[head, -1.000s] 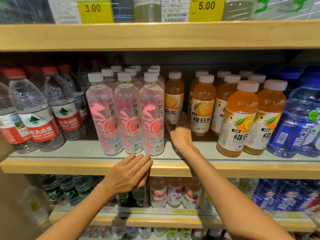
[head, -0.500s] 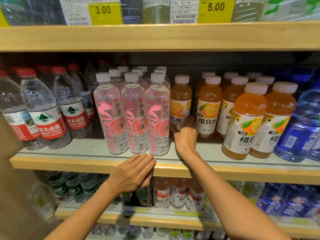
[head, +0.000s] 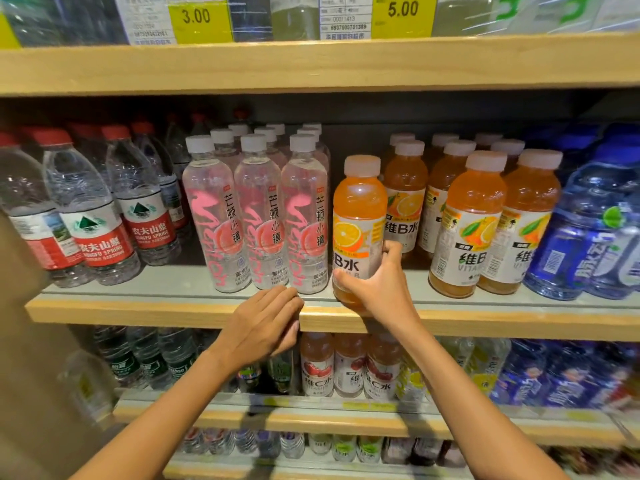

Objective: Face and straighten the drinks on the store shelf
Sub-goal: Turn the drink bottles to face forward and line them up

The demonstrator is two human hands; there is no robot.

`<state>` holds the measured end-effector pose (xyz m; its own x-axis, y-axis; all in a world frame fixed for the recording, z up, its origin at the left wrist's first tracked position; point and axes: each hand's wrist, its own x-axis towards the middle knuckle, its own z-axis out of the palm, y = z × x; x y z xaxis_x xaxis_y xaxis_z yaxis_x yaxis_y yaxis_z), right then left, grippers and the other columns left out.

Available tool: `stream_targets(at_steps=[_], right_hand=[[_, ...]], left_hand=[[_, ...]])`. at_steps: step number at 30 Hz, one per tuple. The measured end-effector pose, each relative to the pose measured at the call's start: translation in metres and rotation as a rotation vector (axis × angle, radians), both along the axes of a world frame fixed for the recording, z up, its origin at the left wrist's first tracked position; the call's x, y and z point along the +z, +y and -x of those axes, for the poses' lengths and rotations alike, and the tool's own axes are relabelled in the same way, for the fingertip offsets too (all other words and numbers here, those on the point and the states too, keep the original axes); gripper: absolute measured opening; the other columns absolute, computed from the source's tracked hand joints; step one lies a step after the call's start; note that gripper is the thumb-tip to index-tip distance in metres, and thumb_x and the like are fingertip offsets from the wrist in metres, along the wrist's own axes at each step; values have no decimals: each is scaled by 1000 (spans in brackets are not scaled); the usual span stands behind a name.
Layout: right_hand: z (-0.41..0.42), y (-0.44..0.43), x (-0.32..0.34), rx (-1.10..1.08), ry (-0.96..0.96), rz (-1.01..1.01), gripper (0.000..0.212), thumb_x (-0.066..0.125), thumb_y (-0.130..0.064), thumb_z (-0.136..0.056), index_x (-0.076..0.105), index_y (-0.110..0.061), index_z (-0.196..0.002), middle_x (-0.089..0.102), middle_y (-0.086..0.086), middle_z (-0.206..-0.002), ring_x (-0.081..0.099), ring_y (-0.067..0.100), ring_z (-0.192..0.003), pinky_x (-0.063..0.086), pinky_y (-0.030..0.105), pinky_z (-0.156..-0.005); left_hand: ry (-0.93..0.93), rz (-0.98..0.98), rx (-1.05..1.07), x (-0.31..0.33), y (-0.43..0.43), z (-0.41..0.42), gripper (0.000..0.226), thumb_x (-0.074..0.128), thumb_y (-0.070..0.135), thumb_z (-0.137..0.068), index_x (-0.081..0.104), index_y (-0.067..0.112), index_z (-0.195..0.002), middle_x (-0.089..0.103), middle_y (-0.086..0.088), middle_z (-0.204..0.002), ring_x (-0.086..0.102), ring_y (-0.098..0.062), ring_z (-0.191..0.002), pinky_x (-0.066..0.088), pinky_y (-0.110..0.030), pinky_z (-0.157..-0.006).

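Observation:
My right hand (head: 379, 289) grips the lower part of an orange vitamin drink bottle (head: 358, 216) with a white cap, at the front edge of the middle shelf (head: 485, 318). The bottle stands upright beside three pink-labelled clear bottles (head: 258, 216), its label turned partly to the left. My left hand (head: 265, 327) rests flat on the shelf's wooden front lip, fingers straight, just below the pink bottles. More orange bottles (head: 471, 223) stand in rows to the right.
Red-capped water bottles (head: 90, 206) fill the shelf's left side and blue bottles (head: 595, 230) its right. A wooden shelf above carries yellow price tags (head: 401, 12). Lower shelves hold red-labelled drinks (head: 349, 368) and other bottles.
My right hand has pulled the orange bottle from deeper in the shelf forward to the front edge beside the pink bottles. My left hand has stayed on the shelf lip.

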<state>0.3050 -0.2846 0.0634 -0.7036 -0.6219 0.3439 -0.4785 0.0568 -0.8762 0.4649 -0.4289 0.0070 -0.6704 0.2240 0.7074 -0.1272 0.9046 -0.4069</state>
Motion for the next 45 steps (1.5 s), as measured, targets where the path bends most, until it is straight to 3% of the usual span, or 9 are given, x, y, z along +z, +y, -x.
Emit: stream_targets(at_steps=[5, 10, 15, 22, 25, 30, 37, 42, 45], right_hand=[[-2, 6, -2, 66, -29, 117, 70, 85, -26, -65, 37, -20, -116, 58, -17, -104, 60, 5, -98, 48, 23, -84], [-15, 21, -3, 153, -31, 152, 73, 80, -41, -56, 46, -25, -119, 66, -14, -103, 64, -2, -91, 53, 22, -80], [-33, 34, 2, 200, 3, 158, 69, 76, -40, -53, 45, -26, -114, 66, -12, -92, 64, -3, -80, 48, 9, -64], [-38, 44, 3, 73, 99, 27, 93, 63, -45, -48, 34, -12, -130, 62, 6, -107, 60, 26, -95, 47, 27, -72], [-27, 53, 3, 328, -112, 175, 68, 72, -48, -62, 44, -28, -121, 67, -8, -106, 65, 13, -99, 50, 18, -75], [-12, 68, 1, 940, -803, 217, 88, 68, -67, -69, 49, -10, -134, 67, 16, -114, 66, 30, -103, 53, 36, -87], [-27, 60, 6, 1296, -948, 258, 77, 60, -68, -76, 54, -8, -123, 64, 15, -100, 65, 25, -85, 54, 36, -76], [-26, 65, 1, 1101, -888, 293, 74, 67, -66, -71, 60, -9, -117, 65, 15, -91, 65, 26, -75, 56, 36, -69], [-21, 68, 3, 776, -752, 323, 88, 75, -66, -61, 57, -4, -120, 69, 19, -93, 68, 30, -76, 57, 37, -69]], left_hand=[[-16, -286, 34, 28, 25, -3, 30, 46, 23, -93, 67, 2, -92, 67, -9, -91, 64, -23, -76, 49, -31, -64], [193, -1133, -165, 85, 67, 14, 40, 40, 48, -93, 60, 20, -112, 66, 9, -106, 61, -1, -98, 47, -21, -84], [230, -1518, -435, 126, 102, 43, 50, 51, 49, -91, 53, 13, -125, 64, 7, -110, 63, 1, -99, 47, -12, -79], [415, -1661, -416, 138, 119, 66, 44, 79, 32, -70, 63, 11, -105, 69, 4, -86, 68, -3, -77, 51, -14, -65], [366, -1777, -469, 144, 115, 70, 25, 80, 21, -72, 65, 14, -91, 71, 1, -80, 68, -14, -77, 55, -28, -68], [-133, -2191, -970, 155, 99, 68, 59, 83, 34, -51, 62, 9, -101, 67, -10, -90, 66, -25, -77, 55, -35, -70], [-593, -2264, -1550, 156, 99, 82, 57, 80, 29, -66, 54, 1, -108, 63, -16, -93, 64, -30, -79, 53, -37, -76], [-437, -2267, -1345, 144, 92, 82, 66, 83, 40, -62, 62, 2, -112, 67, -16, -100, 66, -29, -89, 54, -38, -85], [-147, -2117, -888, 140, 91, 79, 61, 71, 55, -73, 63, 12, -115, 70, -10, -104, 67, -23, -96, 54, -37, -84]])
